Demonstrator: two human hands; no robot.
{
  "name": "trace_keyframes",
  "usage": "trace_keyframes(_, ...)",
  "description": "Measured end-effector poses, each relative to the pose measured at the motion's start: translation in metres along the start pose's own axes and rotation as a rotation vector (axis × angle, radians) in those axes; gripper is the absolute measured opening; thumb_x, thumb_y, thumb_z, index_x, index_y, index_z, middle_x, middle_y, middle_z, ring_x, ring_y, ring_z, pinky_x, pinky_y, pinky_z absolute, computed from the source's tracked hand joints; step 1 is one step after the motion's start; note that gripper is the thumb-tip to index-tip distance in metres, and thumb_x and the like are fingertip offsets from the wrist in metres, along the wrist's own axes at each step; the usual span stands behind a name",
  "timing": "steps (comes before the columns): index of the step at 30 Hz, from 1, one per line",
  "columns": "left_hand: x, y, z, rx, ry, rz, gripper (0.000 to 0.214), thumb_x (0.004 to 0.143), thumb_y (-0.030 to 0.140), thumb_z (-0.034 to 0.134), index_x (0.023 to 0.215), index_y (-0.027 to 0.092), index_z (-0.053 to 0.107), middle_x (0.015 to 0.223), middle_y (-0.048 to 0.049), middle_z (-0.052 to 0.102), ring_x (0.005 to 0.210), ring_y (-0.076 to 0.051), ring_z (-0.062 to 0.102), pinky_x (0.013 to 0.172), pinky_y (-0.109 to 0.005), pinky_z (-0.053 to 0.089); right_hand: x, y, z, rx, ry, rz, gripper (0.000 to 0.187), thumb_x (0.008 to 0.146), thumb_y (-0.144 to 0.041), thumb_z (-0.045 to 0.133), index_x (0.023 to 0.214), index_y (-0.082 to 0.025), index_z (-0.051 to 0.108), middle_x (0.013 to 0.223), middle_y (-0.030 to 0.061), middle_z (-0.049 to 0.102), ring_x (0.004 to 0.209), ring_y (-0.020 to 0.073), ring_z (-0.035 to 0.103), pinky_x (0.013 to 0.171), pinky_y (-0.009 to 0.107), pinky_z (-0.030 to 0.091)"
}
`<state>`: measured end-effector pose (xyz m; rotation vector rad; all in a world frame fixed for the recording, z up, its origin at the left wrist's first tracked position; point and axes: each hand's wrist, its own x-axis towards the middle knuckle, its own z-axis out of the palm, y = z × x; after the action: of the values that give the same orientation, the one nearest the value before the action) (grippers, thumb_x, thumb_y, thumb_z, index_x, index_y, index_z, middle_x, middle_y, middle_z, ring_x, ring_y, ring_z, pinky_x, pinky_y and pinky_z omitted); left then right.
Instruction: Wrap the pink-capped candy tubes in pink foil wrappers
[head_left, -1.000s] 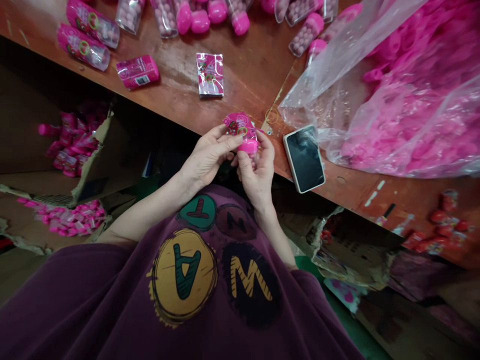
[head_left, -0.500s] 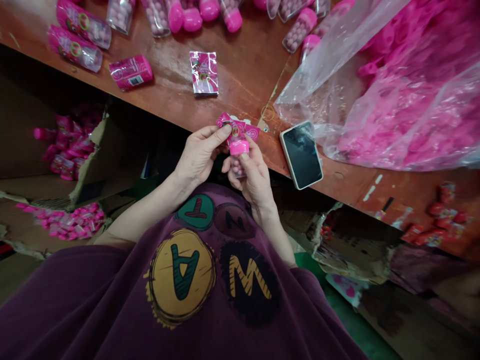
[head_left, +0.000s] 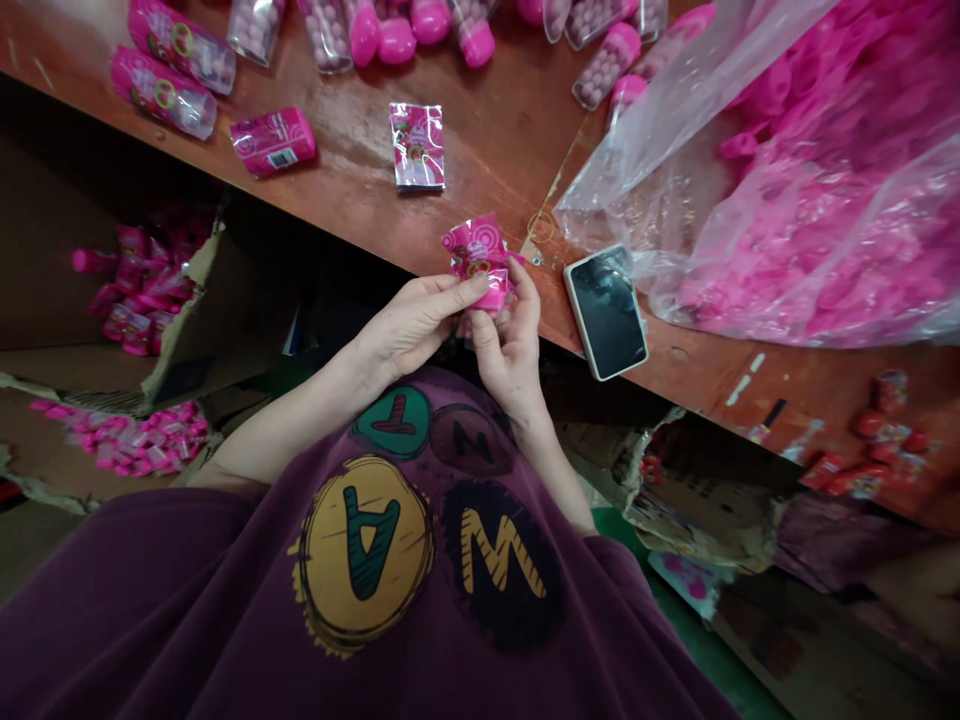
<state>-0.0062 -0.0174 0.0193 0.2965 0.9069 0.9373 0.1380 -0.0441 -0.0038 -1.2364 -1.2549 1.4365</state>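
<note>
Just off the table's near edge, my left hand (head_left: pixel 420 320) pinches a pink printed sleeve label (head_left: pixel 478 240) between thumb and fingers. My right hand (head_left: pixel 514 350) is closed around a small candy bottle (head_left: pixel 495 290); its pink top shows between my hands, and fingers hide most of its body. The label stands over the top of the bottle. How far it goes around the bottle, I cannot tell. Beyond my hands lies a flat stack of the same pink labels (head_left: pixel 417 147). A labelled pink bottle (head_left: pixel 271 141) lies on its side to the left.
Several candy-filled bottles (head_left: pixel 326 35) lie along the far side of the wooden table (head_left: pixel 337 215). A phone (head_left: pixel 607 312) rests at the near edge, beside a clear bag of pink pieces (head_left: pixel 825 240). Cardboard boxes (head_left: pixel 187 310) with pink items stand below left. Red items (head_left: pixel 885 440) lie right.
The label in my left hand has moved over the bottle's top and looks more upright. The bottle's candy-filled body, visible before, is now mostly covered by my fingers.
</note>
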Motion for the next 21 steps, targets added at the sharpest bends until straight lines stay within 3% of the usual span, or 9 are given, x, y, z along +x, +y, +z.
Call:
trace_keyframes(6, -0.009, -0.001, 0.007, 0.038, -0.053, 0.046, 0.037, 0.087, 0.045, 0.091, 0.075, 0.013, 0.075, 0.066, -0.0021, 0.069, 0.058, -0.010, 0.063, 0.059, -0.023, 0.052, 0.002, -0.006, -0.008, 0.163, -0.051, 0.168, 0.063, 0.098, -0.064, 0.068, 0.153, -0.040, 0.049, 0.087, -0.0022, 0.064, 0.061, 0.0124, 0.061, 0.050, 0.026, 0.055)
trace_keyframes(9, -0.009, -0.004, 0.007, 0.037, 0.014, 0.092, 0.039, 0.086, 0.047, 0.091, 0.073, 0.014, 0.074, 0.067, -0.0020, 0.069, 0.056, -0.009, 0.059, 0.056, -0.023, 0.050, -0.002, -0.002, -0.009, 0.173, -0.065, 0.163, 0.069, 0.097, -0.065, 0.070, 0.155, -0.041, 0.043, 0.089, -0.0027, 0.066, 0.057, 0.0111, 0.059, 0.042, 0.023, 0.048)
trace_keyframes(11, -0.007, -0.008, 0.006, 0.025, 0.074, 0.125, 0.039, 0.085, 0.049, 0.091, 0.074, 0.015, 0.075, 0.071, -0.0026, 0.071, 0.056, -0.009, 0.059, 0.055, -0.024, 0.049, -0.005, 0.003, -0.008, 0.140, -0.064, 0.143, 0.067, 0.099, -0.062, 0.070, 0.155, -0.040, 0.041, 0.093, -0.0017, 0.068, 0.059, 0.0119, 0.061, 0.042, 0.024, 0.049)
trace_keyframes(13, -0.005, -0.014, 0.006, 0.021, 0.118, 0.143, 0.037, 0.082, 0.046, 0.094, 0.074, 0.014, 0.076, 0.074, -0.0033, 0.073, 0.060, -0.010, 0.061, 0.057, -0.024, 0.049, -0.008, 0.007, -0.006, 0.082, -0.036, 0.104, 0.062, 0.102, -0.059, 0.067, 0.154, -0.039, 0.041, 0.102, 0.0013, 0.071, 0.069, 0.0146, 0.069, 0.051, 0.027, 0.058)
trace_keyframes(15, -0.005, -0.019, 0.007, 0.020, 0.150, 0.146, 0.034, 0.079, 0.041, 0.096, 0.073, 0.014, 0.077, 0.075, -0.0032, 0.074, 0.066, -0.010, 0.064, 0.064, -0.024, 0.051, -0.009, 0.010, -0.004, -0.003, 0.017, 0.021, 0.059, 0.104, -0.057, 0.063, 0.154, -0.038, 0.040, 0.120, 0.0054, 0.071, 0.091, 0.0190, 0.076, 0.074, 0.036, 0.068)
trace_keyframes(17, -0.006, -0.022, 0.009, 0.005, 0.163, 0.141, 0.032, 0.078, 0.038, 0.097, 0.074, 0.013, 0.077, 0.075, -0.0029, 0.074, 0.069, -0.010, 0.066, 0.070, -0.023, 0.053, -0.008, 0.011, -0.003, -0.058, 0.051, -0.037, 0.060, 0.104, -0.056, 0.063, 0.156, -0.037, 0.039, 0.129, 0.0071, 0.070, 0.106, 0.0213, 0.077, 0.092, 0.041, 0.068)
trace_keyframes(19, -0.008, -0.019, 0.011, -0.027, 0.157, 0.136, 0.031, 0.080, 0.037, 0.096, 0.077, 0.013, 0.077, 0.074, -0.0022, 0.073, 0.067, -0.010, 0.065, 0.068, -0.022, 0.053, -0.006, 0.008, -0.002, -0.031, 0.028, -0.001, 0.061, 0.104, -0.057, 0.064, 0.156, -0.037, 0.038, 0.117, 0.0051, 0.072, 0.094, 0.0194, 0.076, 0.085, 0.039, 0.068)
trace_keyframes(21, -0.010, -0.014, 0.012, -0.053, 0.144, 0.118, 0.031, 0.083, 0.037, 0.094, 0.078, 0.013, 0.076, 0.072, -0.0012, 0.071, 0.061, -0.008, 0.061, 0.060, -0.021, 0.050, -0.005, 0.004, -0.002, 0.055, -0.033, 0.090, 0.062, 0.103, -0.058, 0.065, 0.154, -0.038, 0.038, 0.095, -0.0009, 0.069, 0.065, 0.0141, 0.066, 0.060, 0.031, 0.062)
